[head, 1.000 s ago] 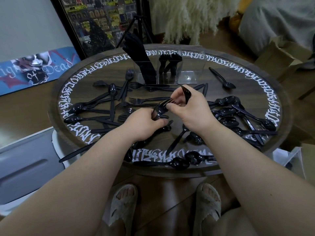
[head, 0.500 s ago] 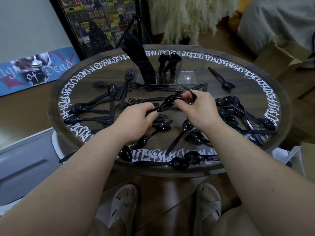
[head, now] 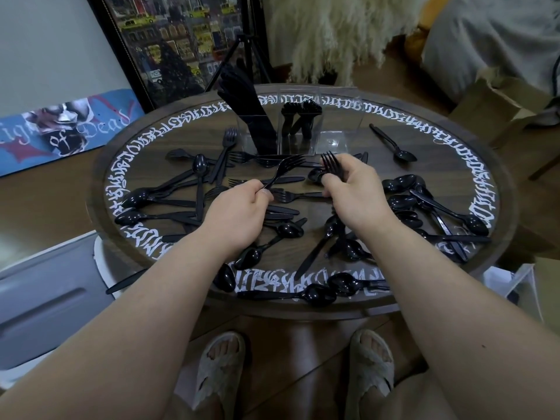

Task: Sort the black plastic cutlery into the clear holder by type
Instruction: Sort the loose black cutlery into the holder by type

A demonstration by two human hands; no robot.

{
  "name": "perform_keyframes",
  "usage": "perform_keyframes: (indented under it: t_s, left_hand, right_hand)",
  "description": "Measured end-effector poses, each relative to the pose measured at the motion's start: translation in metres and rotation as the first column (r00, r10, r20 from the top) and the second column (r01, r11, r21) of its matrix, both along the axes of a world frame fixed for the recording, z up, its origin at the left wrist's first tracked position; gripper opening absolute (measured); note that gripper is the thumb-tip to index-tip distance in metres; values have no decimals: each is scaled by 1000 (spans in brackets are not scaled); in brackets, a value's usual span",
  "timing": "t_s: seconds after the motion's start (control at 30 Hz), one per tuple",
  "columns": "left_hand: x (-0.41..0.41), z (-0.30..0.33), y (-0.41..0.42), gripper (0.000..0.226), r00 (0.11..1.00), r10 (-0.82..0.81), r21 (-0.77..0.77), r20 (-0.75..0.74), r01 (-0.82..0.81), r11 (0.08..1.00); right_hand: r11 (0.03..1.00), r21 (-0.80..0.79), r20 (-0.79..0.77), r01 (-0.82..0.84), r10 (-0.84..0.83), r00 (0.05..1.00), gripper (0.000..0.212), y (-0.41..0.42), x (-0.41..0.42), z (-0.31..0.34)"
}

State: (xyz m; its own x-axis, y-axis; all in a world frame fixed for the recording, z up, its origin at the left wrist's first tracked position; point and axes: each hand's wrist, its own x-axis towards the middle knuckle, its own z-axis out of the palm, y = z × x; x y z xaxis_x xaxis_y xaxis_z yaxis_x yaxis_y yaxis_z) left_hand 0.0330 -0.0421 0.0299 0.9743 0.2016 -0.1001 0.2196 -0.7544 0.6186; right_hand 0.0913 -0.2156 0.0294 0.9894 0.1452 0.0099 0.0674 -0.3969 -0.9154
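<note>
At the far middle of the round bench [head: 303,310] stands the clear holder [head: 298,128], with three compartments side by side. The left compartment holds a tall bundle of black knives [head: 245,113] that leans to the left. The middle compartment holds a few black pieces [head: 300,116] with rounded tops; I cannot tell their type. The right compartment [head: 338,128] shows only its clear walls.

Just in front of the holder, both hands are raised a little above the bench. The left hand [head: 239,210] has its grip closed on the handle of one black fork [head: 286,168], pinched between thumb and fingers, and the tines point up and to the right toward the holder. The right hand [head: 351,192] has its fingers curled around the handle of another fork [head: 330,163], which stands almost upright with the tines on top. The two hands are near each other but apart.

Around the hands, loose black cutlery lies over the bench: forks [head: 224,150] and spoons [head: 198,177] on the left, many spoons [head: 403,201] in a heap on the right, and spoons with knives along the near edge [head: 315,295]. One spoon [head: 394,145] lies alone at the far right. White lettering [head: 481,192] runs around the bench rim.

Below the bench are two feet in pale slippers [head: 218,371]. A painted skateboard deck [head: 63,128] leans at the left wall.
</note>
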Motion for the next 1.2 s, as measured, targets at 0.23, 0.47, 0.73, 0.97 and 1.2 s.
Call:
perform_keyframes:
  t_s: [0.23, 0.47, 0.73, 0.97, 1.2]
  left_hand:
    - [1, 0, -2, 32, 1000, -5, -18, -5, 5, 1000]
    - [-1, 0, -6, 34, 997, -70, -121, 25, 72, 990]
    - [-4, 9, -8, 25, 975, -220, -9, 9, 220, 975]
    - [-3, 5, -6, 37, 981, -181, 249, -67, 192, 949]
    - [-4, 13, -9, 33, 962, -135, 236, 237, 78, 969]
  right_hand:
    - [976, 220, -187, 7, 35, 982, 24, 6, -2, 1]
    - [855, 507, -263, 112, 29, 964, 20, 15, -7, 5]
    - [991, -77, 105, 107, -99, 990, 26, 7, -8, -3]
    - [951, -309, 293, -28, 123, 948, 31, 8, -12, -9]
    - [922, 382, -139, 62, -9, 990, 28, 6, -12, 12]
